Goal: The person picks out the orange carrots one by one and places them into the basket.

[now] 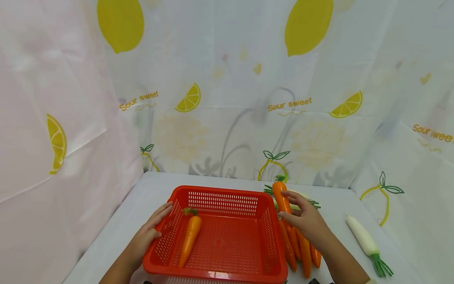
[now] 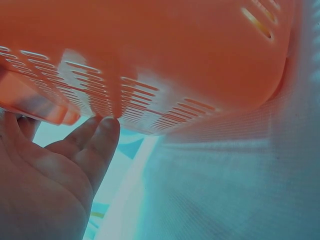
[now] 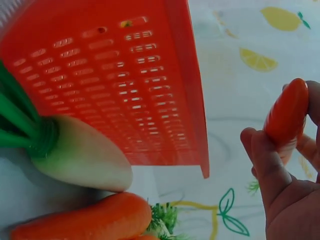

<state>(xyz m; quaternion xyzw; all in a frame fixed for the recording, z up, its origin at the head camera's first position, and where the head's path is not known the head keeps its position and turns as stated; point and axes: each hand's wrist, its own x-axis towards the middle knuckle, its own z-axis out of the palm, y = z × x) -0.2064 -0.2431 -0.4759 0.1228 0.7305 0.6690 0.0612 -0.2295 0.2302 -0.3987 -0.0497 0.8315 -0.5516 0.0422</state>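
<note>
My right hand (image 1: 306, 217) pinches an orange carrot (image 1: 281, 196) between thumb and fingers, above the basket's right side. The carrot's leafy top points away, and its tapered tip shows in the right wrist view. My left hand (image 1: 147, 232) touches the left side of the red plastic basket (image 1: 213, 272), its fingers fairly straight along the rim. From the left wrist view, the fingertips (image 2: 107, 127) meet the slotted outer wall. One carrot (image 1: 190, 240) lies inside the basket at the left, leaves toward the back.
Several carrots (image 1: 304, 252) lie in a pile right of the basket, partly under my right forearm. White radishes with green stems (image 1: 271, 190) lie behind them, partly hidden. Another white radish (image 1: 362, 234) lies apart at the far right. Lemon-printed cloth (image 1: 241, 130) hangs behind the white table.
</note>
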